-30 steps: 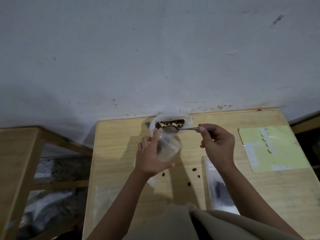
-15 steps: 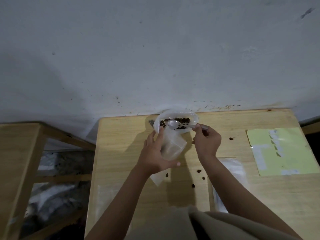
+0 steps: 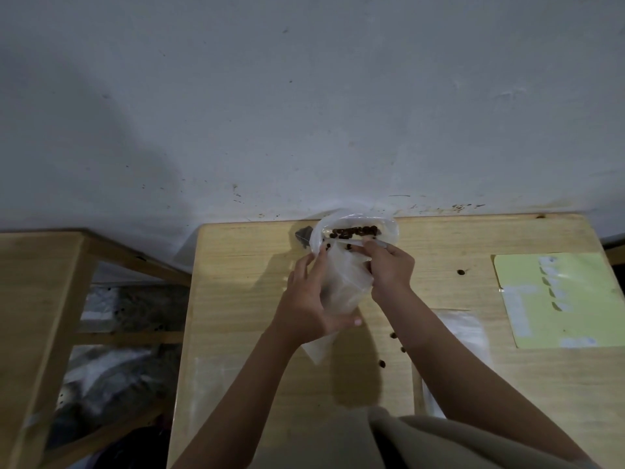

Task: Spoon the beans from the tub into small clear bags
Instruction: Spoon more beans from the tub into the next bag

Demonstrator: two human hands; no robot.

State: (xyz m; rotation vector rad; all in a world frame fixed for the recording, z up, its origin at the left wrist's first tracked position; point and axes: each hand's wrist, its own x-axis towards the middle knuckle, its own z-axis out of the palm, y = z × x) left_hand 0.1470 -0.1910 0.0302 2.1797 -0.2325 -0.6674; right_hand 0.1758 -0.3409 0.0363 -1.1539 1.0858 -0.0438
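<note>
Nearest, a beige cloth (image 3: 456,441) lies at the table's (image 3: 243,299) front edge, with a flat clear plastic sheet (image 3: 463,333) beside the right forearm and a few loose beans (image 3: 382,363) scattered on the wood. Farther in, the left hand (image 3: 306,306) curls round a small clear bag (image 3: 341,289) — thumb under it, fingers up its side — holding it upright with its mouth toward the tub. The right hand (image 3: 390,267) pinches a spoon handle (image 3: 368,243) at the bag's mouth; the bowl is hidden. Whether the bag holds beans is unclear. To the right lies a yellow-green sheet (image 3: 568,299). Farthest, against the wall, the clear tub (image 3: 389,225) holds dark beans (image 3: 353,231).
</note>
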